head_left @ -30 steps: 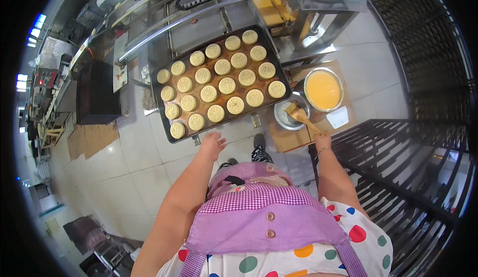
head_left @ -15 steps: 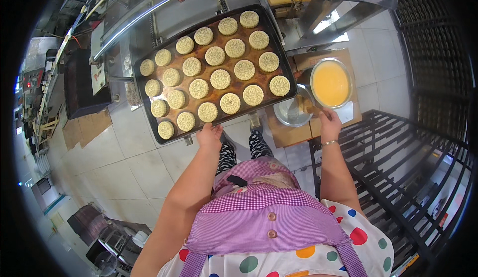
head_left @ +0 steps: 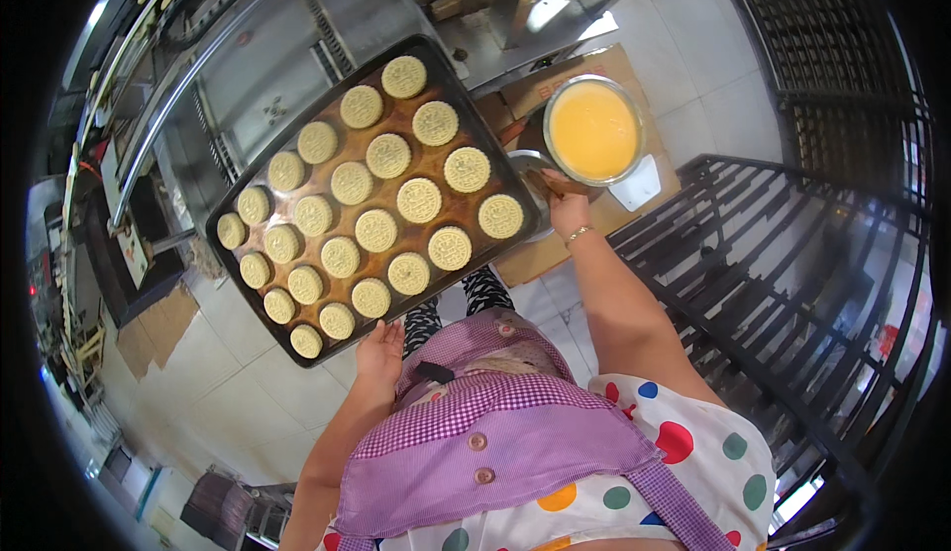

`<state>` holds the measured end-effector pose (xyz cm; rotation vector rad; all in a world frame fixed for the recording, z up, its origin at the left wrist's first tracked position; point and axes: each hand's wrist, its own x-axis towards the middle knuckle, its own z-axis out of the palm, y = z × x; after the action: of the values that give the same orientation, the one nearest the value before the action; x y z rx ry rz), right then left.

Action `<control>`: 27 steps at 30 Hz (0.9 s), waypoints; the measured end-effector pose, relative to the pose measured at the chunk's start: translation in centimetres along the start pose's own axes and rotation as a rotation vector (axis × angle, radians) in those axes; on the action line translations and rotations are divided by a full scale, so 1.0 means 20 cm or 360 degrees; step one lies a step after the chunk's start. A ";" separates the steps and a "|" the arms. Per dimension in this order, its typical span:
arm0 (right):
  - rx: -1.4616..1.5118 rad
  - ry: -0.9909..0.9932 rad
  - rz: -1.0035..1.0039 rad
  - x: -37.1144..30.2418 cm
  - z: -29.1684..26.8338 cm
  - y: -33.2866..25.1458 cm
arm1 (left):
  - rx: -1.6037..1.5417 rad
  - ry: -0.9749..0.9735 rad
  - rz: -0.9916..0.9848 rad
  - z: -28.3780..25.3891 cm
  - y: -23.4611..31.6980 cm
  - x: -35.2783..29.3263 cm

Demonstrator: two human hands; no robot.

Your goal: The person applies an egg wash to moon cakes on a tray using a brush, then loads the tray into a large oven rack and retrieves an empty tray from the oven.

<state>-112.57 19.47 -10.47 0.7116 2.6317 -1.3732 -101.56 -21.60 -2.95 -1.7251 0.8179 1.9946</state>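
A dark, rimmed baking tray (head_left: 260, 321) carries rows of pale round cakes (head_left: 376, 230) with stamped tops and scalloped edges. Beside its front rim is my left hand (head_left: 378, 355), fingers stretched out; whether they touch the rim I cannot tell. To the right stands a metal pot (head_left: 546, 135) holding smooth orange-yellow liquid (head_left: 594, 130). My right hand (head_left: 568, 211) is closed just below the pot, near the tray's right corner. Something brownish shows at its fingertips, too unclear to name. Behind the hand, a clear bowl (head_left: 525, 158) is mostly hidden.
Cardboard (head_left: 649, 135) lies under the pot and bowl, with a white piece (head_left: 637, 184) beside the pot. A black slatted rack (head_left: 713, 244) stands on the right. Metal machinery with a chain (head_left: 272, 66) lies beyond the tray. Pale tiles (head_left: 233, 402) cover the floor.
The view has turned, so tray and pot appear shifted left. My right hand has come nearer the pot's lower edge. My left hand stays by the tray's front rim.
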 end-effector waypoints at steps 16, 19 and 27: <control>-0.0297 0.0623 0.0191 0.46 -0.72 0.11 | 0.0185 -0.0103 -0.0041 0.05 -0.04 -0.01; 0.0822 0.0732 0.0561 0.40 -0.68 -0.05 | 0.0149 -0.0088 -0.0017 0.04 -0.07 0.00; 0.0641 0.0669 0.0417 0.14 -0.48 -0.08 | 0.0073 -0.0067 -0.0017 0.09 -0.09 -0.01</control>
<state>-114.54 27.34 -4.31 1.4818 2.4187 -1.8561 -101.80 -19.05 -3.01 -1.6528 0.8323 1.9830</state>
